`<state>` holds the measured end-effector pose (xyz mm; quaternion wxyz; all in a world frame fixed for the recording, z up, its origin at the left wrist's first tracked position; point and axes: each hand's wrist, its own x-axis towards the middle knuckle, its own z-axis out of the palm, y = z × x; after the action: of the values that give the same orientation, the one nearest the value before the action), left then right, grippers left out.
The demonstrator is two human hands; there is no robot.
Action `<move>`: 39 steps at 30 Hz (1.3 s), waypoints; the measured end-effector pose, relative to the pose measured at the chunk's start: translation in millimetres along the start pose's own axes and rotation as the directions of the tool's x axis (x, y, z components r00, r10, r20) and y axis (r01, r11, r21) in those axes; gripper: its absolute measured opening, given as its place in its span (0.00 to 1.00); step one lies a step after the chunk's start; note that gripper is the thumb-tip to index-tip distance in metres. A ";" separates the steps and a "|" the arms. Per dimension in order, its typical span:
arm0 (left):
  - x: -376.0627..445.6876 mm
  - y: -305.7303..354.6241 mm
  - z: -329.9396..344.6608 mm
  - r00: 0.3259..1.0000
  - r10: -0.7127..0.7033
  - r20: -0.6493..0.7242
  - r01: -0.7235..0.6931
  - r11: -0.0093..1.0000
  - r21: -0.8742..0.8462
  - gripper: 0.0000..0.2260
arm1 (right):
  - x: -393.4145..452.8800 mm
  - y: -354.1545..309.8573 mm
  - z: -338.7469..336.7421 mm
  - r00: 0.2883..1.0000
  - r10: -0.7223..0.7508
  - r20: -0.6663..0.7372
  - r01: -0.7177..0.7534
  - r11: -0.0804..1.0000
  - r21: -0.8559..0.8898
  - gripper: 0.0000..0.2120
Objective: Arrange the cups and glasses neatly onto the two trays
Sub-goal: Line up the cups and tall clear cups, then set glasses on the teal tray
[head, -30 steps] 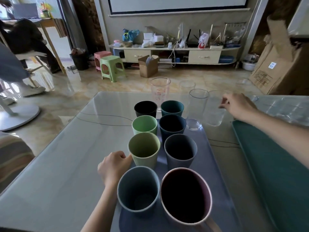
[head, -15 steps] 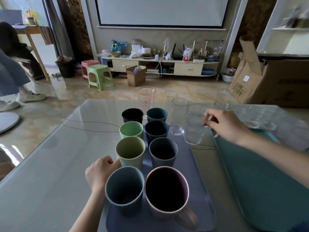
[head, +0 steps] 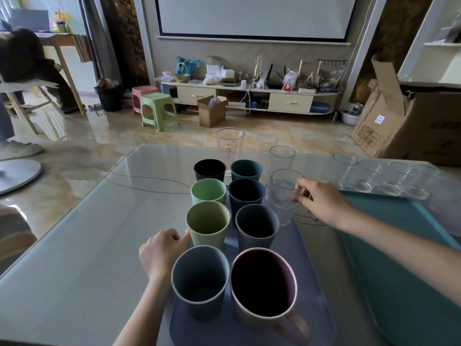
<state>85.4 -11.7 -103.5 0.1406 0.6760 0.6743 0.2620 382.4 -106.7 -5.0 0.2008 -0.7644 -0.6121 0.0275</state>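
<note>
Eight opaque cups are standing upright in two columns on the purple-grey tray (head: 309, 290): black cup (head: 209, 170), light green cup (head: 208, 191), olive cup (head: 207, 224) and blue-grey cup (head: 200, 280) on the left, teal cup (head: 246, 170), navy cup (head: 247, 196), slate cup (head: 257, 227) and pink mug (head: 264, 283) on the right. A clear tumbler (head: 283, 196) is sitting tilted at that tray's right edge. Three more clear glasses (head: 282, 156) are standing upright beyond the cups, and the teal tray (head: 399, 270) is lying to the right.
</note>
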 end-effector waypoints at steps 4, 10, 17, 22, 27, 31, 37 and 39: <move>-0.6 -0.6 -0.2 1.000 0.003 -0.006 -0.003 1.000 -0.006 0.20 | -0.4 0.0 -14.0 0.988 0.013 0.154 0.000 0.996 -0.085 0.15; -0.3 0.4 -0.3 1.000 0.000 -0.002 0.000 1.000 -0.018 0.21 | 19.3 -20.5 -53.0 0.999 0.005 0.043 -0.003 0.999 -0.046 0.17; -1.1 3.2 -0.6 1.000 -0.024 0.002 0.024 0.999 -0.033 0.19 | 103.1 -91.3 -32.1 0.985 -0.162 -0.063 0.151 0.977 -0.148 0.11; 5.3 3.1 0.1 0.999 -0.032 0.016 0.032 0.999 -0.006 0.18 | 181.5 -114.0 11.3 0.986 -0.149 0.071 0.164 0.924 -0.345 0.14; 9.2 6.0 -0.6 0.999 -0.009 0.042 0.005 0.996 0.093 0.18 | 222.1 -109.8 44.6 0.981 0.048 0.189 0.016 0.945 -0.325 0.15; 12.1 2.7 4.1 0.999 -0.017 0.051 0.011 0.994 0.110 0.19 | 234.4 -100.8 63.0 0.992 0.111 0.052 -0.097 0.970 -0.225 0.15; 10.1 5.1 4.2 0.999 -0.008 0.047 0.003 0.995 0.105 0.18 | 221.9 -97.0 51.1 0.996 -0.061 -0.071 0.042 0.968 -0.248 0.10; 9.3 5.7 2.3 0.998 -0.011 0.055 0.005 0.993 0.115 0.18 | 209.1 -100.4 29.6 0.984 -0.118 -0.135 0.084 0.968 -0.235 0.08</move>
<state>91.0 -2.5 -100.8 0.1212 0.6872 0.6868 0.2034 333.1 116.5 44.7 0.1578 -0.7500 -0.6329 -0.1102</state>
